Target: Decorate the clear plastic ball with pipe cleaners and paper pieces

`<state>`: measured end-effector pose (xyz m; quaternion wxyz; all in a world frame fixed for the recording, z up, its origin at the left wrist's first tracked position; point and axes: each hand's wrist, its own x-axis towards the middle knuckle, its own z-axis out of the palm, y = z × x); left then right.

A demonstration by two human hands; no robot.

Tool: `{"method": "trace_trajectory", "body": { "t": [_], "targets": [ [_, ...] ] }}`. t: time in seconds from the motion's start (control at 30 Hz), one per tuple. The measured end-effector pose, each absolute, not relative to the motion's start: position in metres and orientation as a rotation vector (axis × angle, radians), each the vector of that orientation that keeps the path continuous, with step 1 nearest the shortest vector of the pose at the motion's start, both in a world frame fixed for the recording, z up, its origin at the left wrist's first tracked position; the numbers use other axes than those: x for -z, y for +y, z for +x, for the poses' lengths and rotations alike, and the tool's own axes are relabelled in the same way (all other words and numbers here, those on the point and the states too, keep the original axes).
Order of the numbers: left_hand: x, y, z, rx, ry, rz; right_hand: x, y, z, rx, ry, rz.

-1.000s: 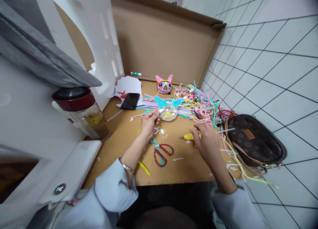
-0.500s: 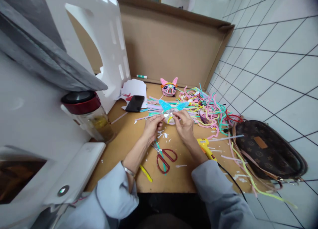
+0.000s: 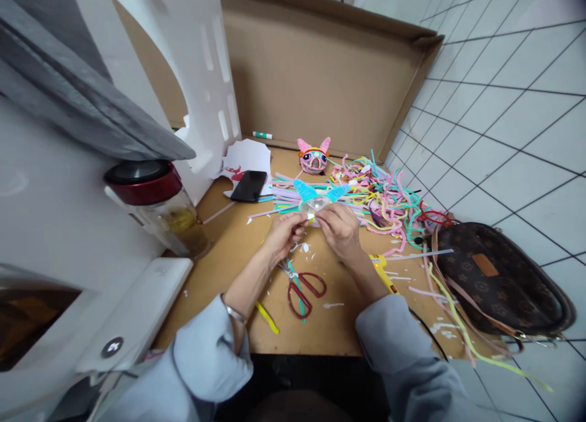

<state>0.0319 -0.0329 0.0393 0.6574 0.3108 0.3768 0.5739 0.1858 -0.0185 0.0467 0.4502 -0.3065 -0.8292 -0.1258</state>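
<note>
The only view looks forward and down from the person's head, close above the desk (image 3: 339,330), reaching the cardboard (image 3: 320,74) behind it.

The left hand (image 3: 284,231) and right hand (image 3: 339,228) hide part of the lower rim of the blue-eared clear piece (image 3: 312,206), and what seems a white scrap (image 3: 311,216) between their fingertips is too small to make out. The right forearm (image 3: 370,278) covers part of the yellow glue gun (image 3: 379,263), while the grey cloth (image 3: 91,98) runs off the left edge
</note>
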Motion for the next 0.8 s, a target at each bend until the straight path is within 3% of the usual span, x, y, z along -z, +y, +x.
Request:
{"method": "trace_trajectory", "body": {
  "t": [0.1, 0.27, 0.4, 0.8],
  "targets": [
    [-0.036, -0.029, 0.030, -1.363, 0.896, 0.723, -0.052, -0.020, 0.185, 0.178, -1.994, -0.840],
    [-0.019, -0.014, 0.024, -1.750, 1.200, 0.806, -0.066, -0.013, 0.181, -0.202, -1.727, -1.107],
    [-0.002, 0.001, 0.025, -1.749, 1.213, 0.867, -0.077, -0.004, 0.171, -0.357, -1.700, -1.401],
    [-0.001, 0.015, 0.039, -1.555, 0.949, 0.838, -0.102, -0.002, 0.151, -0.070, -2.015, -1.931]
  ]
}}
